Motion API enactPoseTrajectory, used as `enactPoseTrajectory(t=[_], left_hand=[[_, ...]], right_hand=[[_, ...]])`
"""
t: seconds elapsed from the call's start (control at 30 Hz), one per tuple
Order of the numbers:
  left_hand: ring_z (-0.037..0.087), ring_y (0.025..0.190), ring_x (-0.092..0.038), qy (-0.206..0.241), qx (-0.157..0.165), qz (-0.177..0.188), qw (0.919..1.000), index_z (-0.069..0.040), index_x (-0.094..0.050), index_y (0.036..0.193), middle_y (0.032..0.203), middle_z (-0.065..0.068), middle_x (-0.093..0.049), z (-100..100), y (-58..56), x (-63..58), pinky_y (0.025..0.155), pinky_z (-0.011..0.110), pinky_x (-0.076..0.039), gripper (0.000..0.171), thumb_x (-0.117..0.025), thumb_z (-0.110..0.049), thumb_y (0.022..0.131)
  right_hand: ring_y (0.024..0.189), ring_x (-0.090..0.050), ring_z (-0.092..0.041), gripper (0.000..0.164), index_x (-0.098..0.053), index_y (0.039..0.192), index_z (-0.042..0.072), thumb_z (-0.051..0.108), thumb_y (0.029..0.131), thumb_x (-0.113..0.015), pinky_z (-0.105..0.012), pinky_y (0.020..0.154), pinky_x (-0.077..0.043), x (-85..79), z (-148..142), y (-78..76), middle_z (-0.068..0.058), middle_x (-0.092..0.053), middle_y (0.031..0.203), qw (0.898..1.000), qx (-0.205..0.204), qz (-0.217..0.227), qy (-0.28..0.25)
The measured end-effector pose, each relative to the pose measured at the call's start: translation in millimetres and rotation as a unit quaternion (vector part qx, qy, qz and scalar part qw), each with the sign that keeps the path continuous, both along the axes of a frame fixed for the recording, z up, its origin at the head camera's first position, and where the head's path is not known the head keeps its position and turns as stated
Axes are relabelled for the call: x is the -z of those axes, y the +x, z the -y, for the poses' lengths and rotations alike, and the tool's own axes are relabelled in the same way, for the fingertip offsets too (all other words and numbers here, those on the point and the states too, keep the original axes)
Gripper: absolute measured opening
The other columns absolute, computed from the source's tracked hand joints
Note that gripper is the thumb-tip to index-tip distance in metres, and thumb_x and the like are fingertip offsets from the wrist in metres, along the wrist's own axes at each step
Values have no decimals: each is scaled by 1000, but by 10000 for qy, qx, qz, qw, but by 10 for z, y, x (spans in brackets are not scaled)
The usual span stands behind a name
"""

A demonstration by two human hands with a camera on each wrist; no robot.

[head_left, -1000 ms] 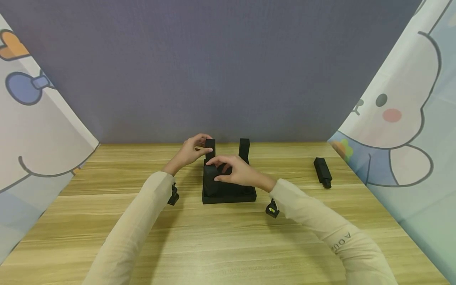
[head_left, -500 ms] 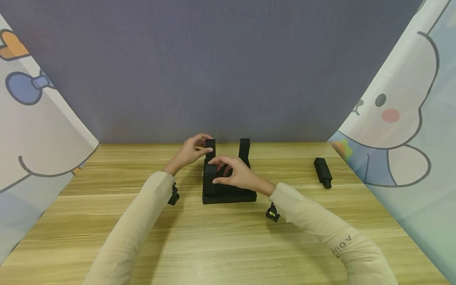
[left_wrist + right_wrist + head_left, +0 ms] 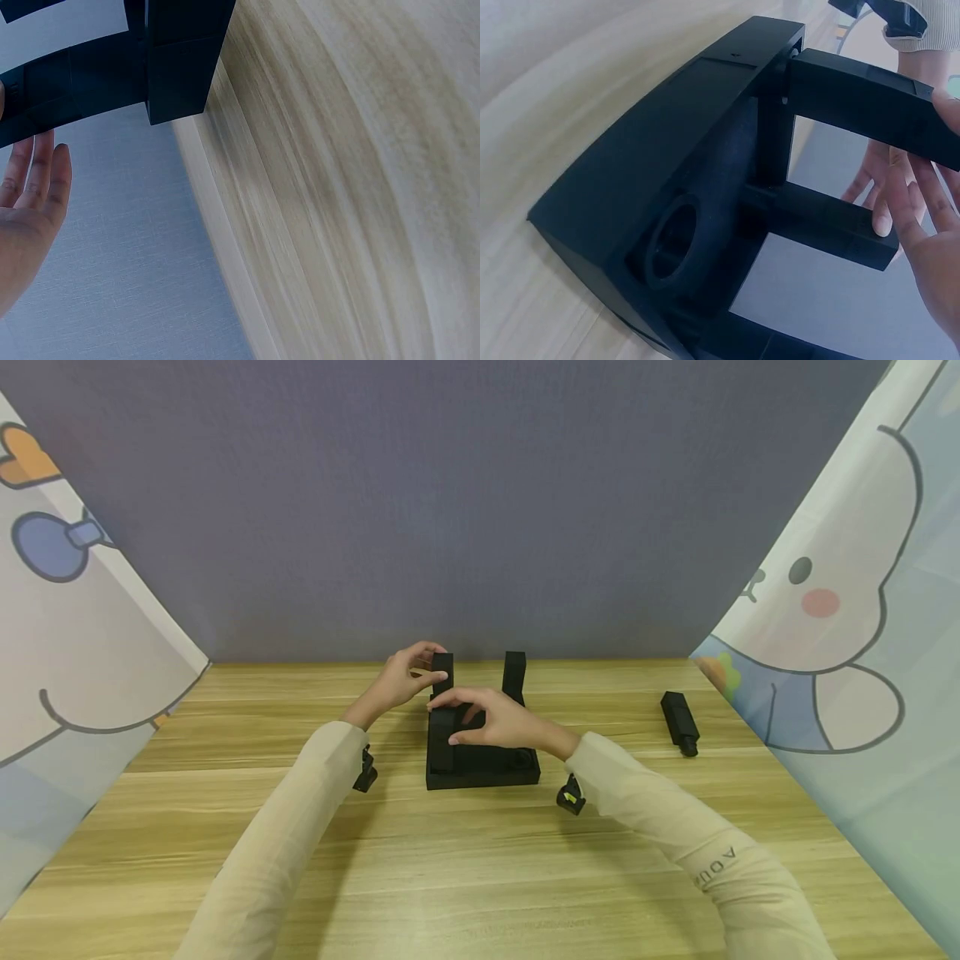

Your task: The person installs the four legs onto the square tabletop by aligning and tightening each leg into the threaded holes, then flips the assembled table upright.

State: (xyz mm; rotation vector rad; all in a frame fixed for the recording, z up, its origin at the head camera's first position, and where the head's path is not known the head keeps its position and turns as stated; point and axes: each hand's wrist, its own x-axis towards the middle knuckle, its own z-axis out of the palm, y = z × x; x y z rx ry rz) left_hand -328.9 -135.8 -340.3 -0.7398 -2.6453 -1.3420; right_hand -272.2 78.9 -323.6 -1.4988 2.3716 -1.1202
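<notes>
black stand (image 3: 483,779) at the centre of the frame
left hand (image 3: 403,677) pinches its upper-left post (image 3: 442,662); right hand (image 3: 498,718) pinches a block (image 3: 442,747) just below.

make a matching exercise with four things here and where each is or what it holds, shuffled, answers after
1 left hand
2 right hand
3 loose block
4 round hole

A in the black base, near its front right corner
B holding the front left post
C lying on the table, apart from the black base
D holding the rear left post

Pairs: 1-D, 2-B, 3-C, 4-A
</notes>
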Motion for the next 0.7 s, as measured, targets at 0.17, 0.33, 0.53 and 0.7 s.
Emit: enactPoseTrajectory(t=[0.17, 0.33, 0.53, 0.7], left_hand=[[31, 105, -58, -26, -47, 11, 10000, -14, -52, 122, 114, 14, -58, -3, -3, 3, 86, 46, -49, 39, -64, -23, 86], [33, 106, -58, 49, -39, 55, 10000, -12, -51, 124, 115, 17, -57, -6, -9, 9, 85, 48, -48, 41, -64, -21, 86], [31, 105, -59, 41, -13, 7, 10000, -13, -52, 122, 115, 15, -58, -7, -8, 5, 84, 46, -50, 40, -64, -22, 86], [30, 104, -59, 4, -49, -9, 10000, -15, -52, 122, 114, 14, -58, -7, -12, 10, 83, 45, -50, 38, -64, -22, 86]], right_hand=[[110, -51, -18, 48, -52, 125, 12, 18, 81, -70, -35, 81, -52, 14, 10, 22, -4, -54, 126, 9998, 144, -45, -121], [102, -54, -18, 49, -54, 121, 8, 19, 77, -74, -41, 77, -52, 79, 36, 72, -5, -58, 117, 9975, 500, -191, -471], [99, -54, -18, 50, -54, 119, 6, 21, 76, -75, -44, 75, -52, 141, 54, 89, -4, -58, 115, 9943, 725, -276, -732], [101, -54, -16, 54, -51, 122, 6, 22, 76, -75, -39, 76, -52, 119, 48, 73, -4, -56, 118, 9961, 631, -328, -528]])
